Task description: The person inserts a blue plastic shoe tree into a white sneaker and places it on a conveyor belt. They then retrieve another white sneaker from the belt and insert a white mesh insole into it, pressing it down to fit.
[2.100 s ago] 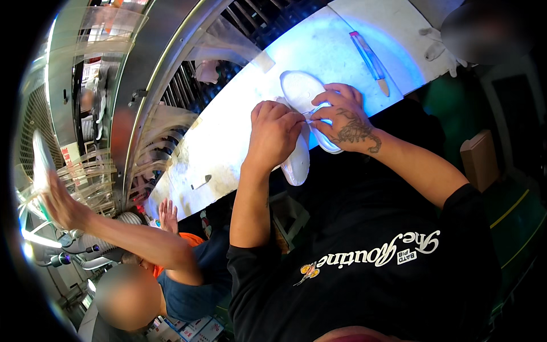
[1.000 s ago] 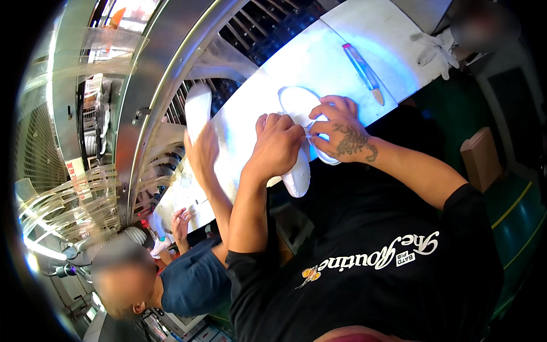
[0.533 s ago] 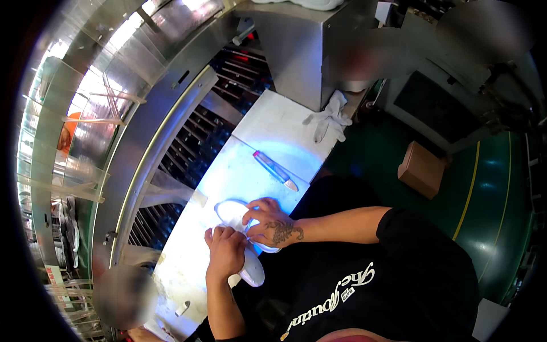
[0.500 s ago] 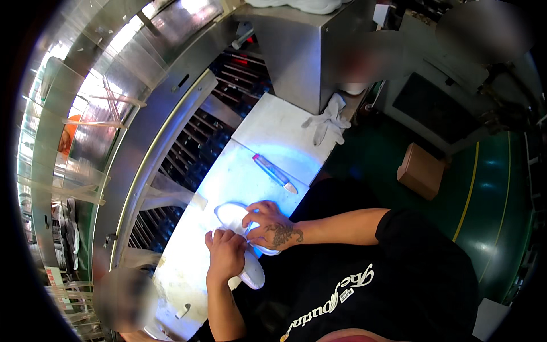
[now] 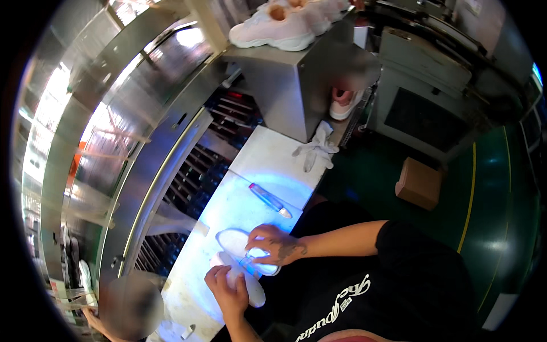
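My left hand (image 5: 227,292) grips the lower end of a white shoe sole (image 5: 254,294) lying on the white workbench (image 5: 268,162). My right hand (image 5: 275,249) presses on a second white sole (image 5: 233,241) just above it, fingers curled over its edge. Both soles overlap under my hands. A pen-like tool (image 5: 270,200) with a pink and blue body lies on the bench beyond the soles.
A white cloth glove (image 5: 316,150) lies at the bench's far end. Pale pink sneakers (image 5: 273,29) stand on a metal cabinet (image 5: 290,91) behind it. A metal conveyor rack (image 5: 194,171) runs along the left. A cardboard box (image 5: 420,183) sits on the green floor. Another person's head (image 5: 130,308) is lower left.
The view has swung upward and right, so the bench end, cabinet and sneakers now show. The other person's raised arm has dropped out of view. My hands stay on the soles.
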`<move>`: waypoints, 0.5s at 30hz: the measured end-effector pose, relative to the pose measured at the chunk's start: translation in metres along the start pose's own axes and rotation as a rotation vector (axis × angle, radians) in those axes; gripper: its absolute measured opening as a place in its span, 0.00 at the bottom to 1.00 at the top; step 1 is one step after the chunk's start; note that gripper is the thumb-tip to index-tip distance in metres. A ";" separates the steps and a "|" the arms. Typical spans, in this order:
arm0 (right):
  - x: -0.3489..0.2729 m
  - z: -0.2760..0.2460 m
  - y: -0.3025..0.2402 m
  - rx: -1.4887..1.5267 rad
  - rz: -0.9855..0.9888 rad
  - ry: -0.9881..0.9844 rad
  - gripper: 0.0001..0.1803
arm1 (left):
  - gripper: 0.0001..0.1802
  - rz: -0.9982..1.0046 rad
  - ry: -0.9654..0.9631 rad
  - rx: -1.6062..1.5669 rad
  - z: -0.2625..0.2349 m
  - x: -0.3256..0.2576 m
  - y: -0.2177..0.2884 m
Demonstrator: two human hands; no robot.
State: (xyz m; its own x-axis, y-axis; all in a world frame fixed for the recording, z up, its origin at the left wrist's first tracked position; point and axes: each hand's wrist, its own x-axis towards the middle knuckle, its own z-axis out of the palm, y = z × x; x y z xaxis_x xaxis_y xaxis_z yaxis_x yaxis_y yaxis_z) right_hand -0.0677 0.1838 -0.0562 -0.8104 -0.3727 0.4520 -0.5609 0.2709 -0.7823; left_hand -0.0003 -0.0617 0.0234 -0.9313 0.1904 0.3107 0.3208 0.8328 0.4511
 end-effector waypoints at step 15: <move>0.030 -0.039 0.000 -0.160 0.292 -0.266 0.34 | 0.50 -0.460 0.033 -0.136 0.013 -0.089 0.038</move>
State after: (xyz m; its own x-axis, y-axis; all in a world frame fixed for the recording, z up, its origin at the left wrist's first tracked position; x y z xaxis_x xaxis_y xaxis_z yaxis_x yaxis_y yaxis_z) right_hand -0.0988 0.2067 -0.0257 -0.8788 -0.4706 0.0788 -0.3508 0.5251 -0.7754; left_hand 0.0928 -0.0407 0.0016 -0.9766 -0.2002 0.0784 -0.1016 0.7511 0.6524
